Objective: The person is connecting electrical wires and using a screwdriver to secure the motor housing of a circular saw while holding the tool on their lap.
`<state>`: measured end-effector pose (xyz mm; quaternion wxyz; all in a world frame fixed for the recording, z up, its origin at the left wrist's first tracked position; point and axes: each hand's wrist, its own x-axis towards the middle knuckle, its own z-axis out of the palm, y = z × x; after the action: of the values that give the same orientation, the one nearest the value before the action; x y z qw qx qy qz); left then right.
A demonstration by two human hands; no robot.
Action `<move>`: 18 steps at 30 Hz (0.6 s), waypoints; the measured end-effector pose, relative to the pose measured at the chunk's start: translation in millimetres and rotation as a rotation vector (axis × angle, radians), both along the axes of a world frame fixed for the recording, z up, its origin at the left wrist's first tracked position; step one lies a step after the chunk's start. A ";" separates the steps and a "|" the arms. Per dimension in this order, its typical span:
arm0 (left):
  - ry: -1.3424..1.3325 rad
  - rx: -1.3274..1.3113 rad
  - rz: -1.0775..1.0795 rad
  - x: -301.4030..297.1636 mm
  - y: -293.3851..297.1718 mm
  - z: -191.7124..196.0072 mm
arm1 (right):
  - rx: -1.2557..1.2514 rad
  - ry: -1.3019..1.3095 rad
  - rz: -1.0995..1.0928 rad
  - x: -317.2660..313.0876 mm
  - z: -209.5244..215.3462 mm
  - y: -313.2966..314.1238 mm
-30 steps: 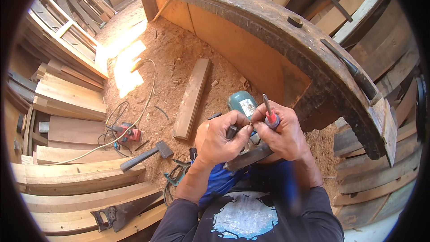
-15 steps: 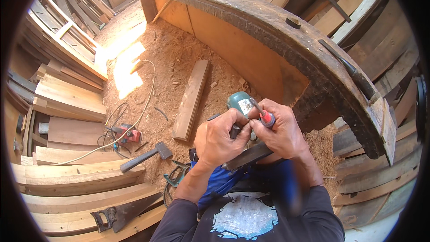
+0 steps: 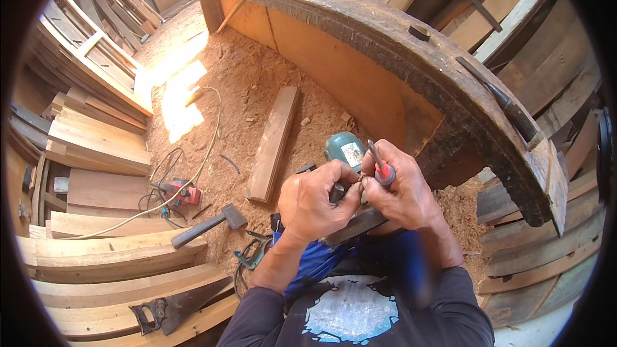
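Both hands meet in front of my lap, fingertips almost touching. My right hand [image 3: 405, 186] is closed around a screwdriver [image 3: 384, 172] with a red and grey handle, its metal shaft pointing up and away. My left hand [image 3: 315, 199] is closed too, and a dark round-ended piece [image 3: 336, 192] shows between its thumb and fingers. Something small seems pinched where the fingertips come together, too small to name. Just beyond the hands is a teal power tool [image 3: 344, 148] with a white label, partly hidden by them. Below them a dark flat bar [image 3: 353, 226] lies across my lap.
A hammer [image 3: 212, 225], red power tool [image 3: 182, 193] and wooden beam [image 3: 273, 144] lie left among sawdust. A handsaw [image 3: 170, 311] rests on stacked boards. The long worn workbench [image 3: 385, 26] curves across the far right, bearing a chisel-like tool [image 3: 508, 103]. A cord [image 3: 209, 154] trails leftward.
The screwdriver has tilted slightly more upright in my right hand. The fingertips of both hands have shifted a little; the surroundings stay the same.
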<state>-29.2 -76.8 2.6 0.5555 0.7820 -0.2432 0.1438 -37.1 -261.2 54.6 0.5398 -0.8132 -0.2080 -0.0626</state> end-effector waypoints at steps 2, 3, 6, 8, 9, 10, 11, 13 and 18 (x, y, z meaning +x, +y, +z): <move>0.211 -0.042 -0.092 -0.3 3.7 0.6 | -0.017 -0.016 0.011 -1.6 0.1 -2.4; 0.211 -0.045 -0.095 0.4 4.9 -0.1 | -0.029 -0.032 0.024 -2.1 0.4 -3.4; 0.202 -0.041 -0.135 0.8 11.9 -1.0 | 0.018 0.063 0.049 -1.7 7.7 0.9; 0.282 -0.039 -0.142 1.3 11.5 -1.7 | 0.094 0.049 0.078 1.3 0.9 -0.7; 0.281 -0.041 -0.150 2.2 11.3 -2.3 | 0.172 0.036 0.116 2.2 -1.4 -2.4; 0.292 -0.040 -0.145 2.1 13.4 -2.7 | 0.173 0.035 0.116 1.8 -1.3 -2.6; 0.304 -0.039 -0.140 2.1 14.2 -3.6 | 0.198 0.083 0.120 1.0 -1.2 -3.3; 0.274 -0.077 -0.105 6.1 13.0 -13.1 | 0.224 0.131 0.125 0.7 -1.8 -5.3; 0.265 -0.186 -0.079 6.4 9.2 -19.2 | 0.047 0.017 0.107 2.0 -2.8 -7.5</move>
<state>-22.8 -67.6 -16.6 0.6580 0.7291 -0.1841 0.0393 -35.1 -268.7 51.8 0.5632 -0.7885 -0.2451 -0.0315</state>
